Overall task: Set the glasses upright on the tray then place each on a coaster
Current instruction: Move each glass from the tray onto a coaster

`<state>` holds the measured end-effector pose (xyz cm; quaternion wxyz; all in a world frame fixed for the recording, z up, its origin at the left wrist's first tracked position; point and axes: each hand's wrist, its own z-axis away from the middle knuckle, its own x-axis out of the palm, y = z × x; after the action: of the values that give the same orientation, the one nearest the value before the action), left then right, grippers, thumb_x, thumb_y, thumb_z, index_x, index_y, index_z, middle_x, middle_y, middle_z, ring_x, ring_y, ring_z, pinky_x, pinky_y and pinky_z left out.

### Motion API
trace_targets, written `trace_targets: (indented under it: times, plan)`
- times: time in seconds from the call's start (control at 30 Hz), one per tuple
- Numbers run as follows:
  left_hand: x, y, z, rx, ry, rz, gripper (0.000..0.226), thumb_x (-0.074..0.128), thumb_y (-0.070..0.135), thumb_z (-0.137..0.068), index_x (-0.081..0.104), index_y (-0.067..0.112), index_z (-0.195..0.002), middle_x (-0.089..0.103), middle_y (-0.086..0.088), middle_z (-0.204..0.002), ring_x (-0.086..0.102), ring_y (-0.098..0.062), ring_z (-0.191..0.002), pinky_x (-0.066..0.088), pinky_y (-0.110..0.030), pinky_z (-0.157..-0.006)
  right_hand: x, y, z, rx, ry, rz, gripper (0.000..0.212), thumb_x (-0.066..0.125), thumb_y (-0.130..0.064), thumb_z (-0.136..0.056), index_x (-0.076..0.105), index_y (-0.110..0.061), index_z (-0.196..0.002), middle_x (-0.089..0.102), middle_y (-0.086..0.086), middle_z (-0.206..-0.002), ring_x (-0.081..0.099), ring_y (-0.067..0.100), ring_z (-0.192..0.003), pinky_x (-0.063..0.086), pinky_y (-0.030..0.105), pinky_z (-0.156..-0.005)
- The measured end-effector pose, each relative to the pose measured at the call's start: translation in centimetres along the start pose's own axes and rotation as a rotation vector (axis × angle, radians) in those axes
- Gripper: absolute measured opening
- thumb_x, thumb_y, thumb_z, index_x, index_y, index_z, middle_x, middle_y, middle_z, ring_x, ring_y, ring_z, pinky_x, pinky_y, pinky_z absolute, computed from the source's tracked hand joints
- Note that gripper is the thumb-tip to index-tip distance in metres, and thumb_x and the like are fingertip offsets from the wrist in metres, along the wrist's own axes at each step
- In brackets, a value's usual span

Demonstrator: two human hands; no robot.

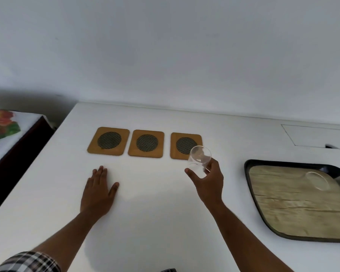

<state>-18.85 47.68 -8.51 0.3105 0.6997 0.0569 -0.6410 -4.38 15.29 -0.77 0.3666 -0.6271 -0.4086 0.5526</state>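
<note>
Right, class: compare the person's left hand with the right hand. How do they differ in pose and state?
The left hand lies flat, palm down, on the white table; the right hand is raised. The left hand holds nothing; the right hand grips a clear glass in front of the rightmost coaster. Both are bare and reach forward.

Bare table (149, 213) lies open before the three coasters (145, 143); only the left hand (98, 193) rests there.
</note>
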Motion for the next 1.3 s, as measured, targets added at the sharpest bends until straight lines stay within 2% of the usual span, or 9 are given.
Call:
trace_targets:
  times: [0.13,0.27,0.37,0.57,0.67,0.8,0.87,1.03,1.3]
  plan:
    - [-0.5,-2.7,-0.9,-0.007,0.018,-0.048,0.079,0.034,0.058,-0.099,0.017,0.009,-0.160,0.012,-0.007,-0.170,0.008,-0.024,-0.157,0.014,-0.042,-0.128,3.2,-1.4,-0.5,-0.012,-0.077,0.038,0.070,0.097,-0.040,-0.066,0.059,-0.018,-0.121,0.068,-0.005,-0.116,0.067,0.018,-0.107,0.056,0.033,-0.096]
    - [-0.3,-3.4,-1.0,0.020,0.042,-0.083,0.082,0.020,0.065,-0.097,0.012,0.013,-0.161,0.005,-0.002,-0.171,0.002,-0.017,-0.158,0.010,-0.039,-0.128,6.4,-2.9,-1.2,-0.027,-0.144,0.070,0.067,0.097,-0.044,-0.065,0.056,-0.026,-0.115,0.066,-0.008,-0.111,0.066,0.018,-0.103,0.056,0.031,-0.089]
    - [-0.1,-3.5,-1.1,0.013,0.041,-0.085,0.084,0.018,0.067,-0.096,0.009,0.015,-0.161,0.001,0.000,-0.171,-0.002,-0.015,-0.157,0.009,-0.038,-0.128,9.2,-3.8,-1.5,-0.032,-0.192,0.086,0.066,0.097,-0.044,-0.064,0.055,-0.028,-0.112,0.066,-0.009,-0.110,0.066,0.016,-0.103,0.060,0.037,-0.090]
    - [0.1,-3.6,-1.2,0.010,0.025,-0.085,0.082,0.020,0.066,-0.098,0.003,0.018,-0.162,-0.005,0.002,-0.171,-0.009,-0.013,-0.157,0.007,-0.038,-0.129,15.3,-6.0,-2.1,-0.066,-0.302,0.092,0.066,0.096,-0.048,-0.064,0.057,-0.027,-0.113,0.069,-0.009,-0.109,0.068,0.014,-0.102,0.060,0.039,-0.088]
    - [0.2,-3.7,-1.4,0.007,0.021,-0.095,0.081,0.019,0.066,-0.098,0.001,0.019,-0.161,-0.007,0.002,-0.171,-0.011,-0.013,-0.156,0.006,-0.038,-0.129,18.3,-7.3,-2.4,-0.078,-0.348,0.098,0.063,0.094,-0.051,-0.062,0.058,-0.029,-0.108,0.068,-0.014,-0.102,0.067,0.008,-0.093,0.057,0.030,-0.076]
    - [0.4,-3.8,-1.4,0.010,0.018,-0.101,0.081,0.018,0.066,-0.098,0.001,0.019,-0.161,-0.007,0.002,-0.171,-0.011,-0.013,-0.157,0.008,-0.040,-0.129,21.5,-8.6,-2.9,-0.114,-0.383,0.113,0.058,0.094,-0.048,-0.063,0.053,-0.032,-0.101,0.059,-0.020,-0.092,0.057,-0.003,-0.084,0.039,0.017,-0.065]
    - [0.4,-3.8,-1.4,0.007,0.018,-0.096,0.080,0.019,0.066,-0.099,0.001,0.019,-0.162,-0.006,0.002,-0.171,-0.011,-0.013,-0.157,0.009,-0.040,-0.129,22.8,-9.0,-3.3,-0.131,-0.396,0.123,0.057,0.094,-0.045,-0.064,0.052,-0.032,-0.100,0.059,-0.019,-0.092,0.057,-0.002,-0.083,0.039,0.017,-0.066]
    - [0.1,-3.6,-1.3,-0.001,0.011,-0.078,0.080,0.019,0.065,-0.098,0.000,0.020,-0.162,-0.008,0.003,-0.171,-0.013,-0.012,-0.156,0.008,-0.040,-0.129,25.2,-9.5,-4.3,-0.157,-0.433,0.130,0.059,0.095,-0.043,-0.065,0.053,-0.026,-0.102,0.066,-0.006,-0.105,0.062,0.014,-0.095,0.051,0.032,-0.077]
    - [-0.1,-3.4,-1.4,-0.004,0.004,-0.088,0.079,0.019,0.064,-0.099,0.000,0.020,-0.162,-0.008,0.003,-0.171,-0.014,-0.012,-0.156,0.005,-0.039,-0.129,28.6,-10.7,-5.7,-0.170,-0.453,0.100,0.061,0.096,-0.032,-0.065,0.054,-0.013,-0.105,0.065,0.003,-0.104,0.060,0.020,-0.093,0.048,0.033,-0.076]
